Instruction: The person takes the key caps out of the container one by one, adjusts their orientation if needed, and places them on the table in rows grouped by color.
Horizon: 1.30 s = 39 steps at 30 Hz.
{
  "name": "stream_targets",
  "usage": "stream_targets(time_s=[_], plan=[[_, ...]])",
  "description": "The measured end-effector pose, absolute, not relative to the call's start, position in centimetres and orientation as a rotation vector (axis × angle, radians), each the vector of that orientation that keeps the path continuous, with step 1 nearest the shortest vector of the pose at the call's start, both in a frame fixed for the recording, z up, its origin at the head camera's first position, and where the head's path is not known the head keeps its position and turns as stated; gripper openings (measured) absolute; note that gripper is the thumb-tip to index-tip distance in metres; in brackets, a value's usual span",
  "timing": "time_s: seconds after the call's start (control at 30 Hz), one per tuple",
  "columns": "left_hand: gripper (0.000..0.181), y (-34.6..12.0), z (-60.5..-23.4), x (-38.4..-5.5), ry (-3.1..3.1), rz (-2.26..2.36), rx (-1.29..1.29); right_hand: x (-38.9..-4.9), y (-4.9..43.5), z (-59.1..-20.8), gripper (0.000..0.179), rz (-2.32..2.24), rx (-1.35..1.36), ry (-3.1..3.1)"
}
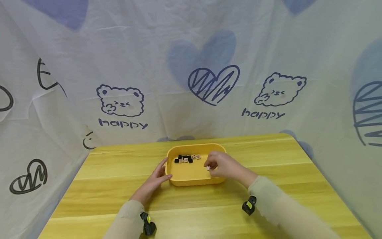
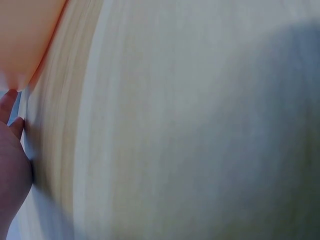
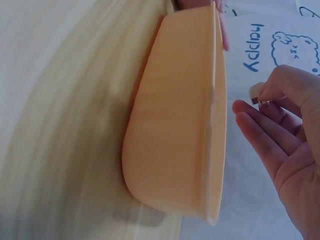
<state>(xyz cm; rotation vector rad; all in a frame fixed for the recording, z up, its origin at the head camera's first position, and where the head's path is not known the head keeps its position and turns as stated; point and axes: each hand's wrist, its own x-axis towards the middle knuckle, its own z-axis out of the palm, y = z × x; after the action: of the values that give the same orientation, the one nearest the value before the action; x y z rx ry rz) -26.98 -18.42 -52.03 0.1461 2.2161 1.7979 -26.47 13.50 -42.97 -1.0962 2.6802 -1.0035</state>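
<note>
A shallow yellow plastic tub (image 1: pixel 195 182) with rounded corners sits on the table. Inside it, toward the back left, lies a loose group of small square tiles (image 1: pixel 185 160), some black and some pale with faint marks. My left hand (image 1: pixel 156 177) holds the tub at its left end, thumb on the front left corner and fingers along the side wall. Over the tub's right part, my right hand (image 1: pixel 222 165) pinches one small pale tile (image 1: pixel 208 168) between thumb and forefinger. In the right wrist view, this hand (image 3: pixel 290 135) is higher than the rim, its other fingers extended.
The wood-grained yellow table (image 1: pixel 194 212) reaches back to a white cloth (image 1: pixel 167 109) printed with hearts, bears and the word "happy". Dark wrist-worn cameras hang at both sleeves, the left camera (image 1: pixel 147 225) and the right camera (image 1: pixel 249 205) close above the table.
</note>
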Motion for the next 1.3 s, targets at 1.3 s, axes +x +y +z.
stream_targets(time_s=[1.3], plan=[[0.077,-18.7,-52.2,-26.9,2.215,1.777,0.144,-20.1,6.2,-48.2,0.014,-1.356,-0.781,2.546]])
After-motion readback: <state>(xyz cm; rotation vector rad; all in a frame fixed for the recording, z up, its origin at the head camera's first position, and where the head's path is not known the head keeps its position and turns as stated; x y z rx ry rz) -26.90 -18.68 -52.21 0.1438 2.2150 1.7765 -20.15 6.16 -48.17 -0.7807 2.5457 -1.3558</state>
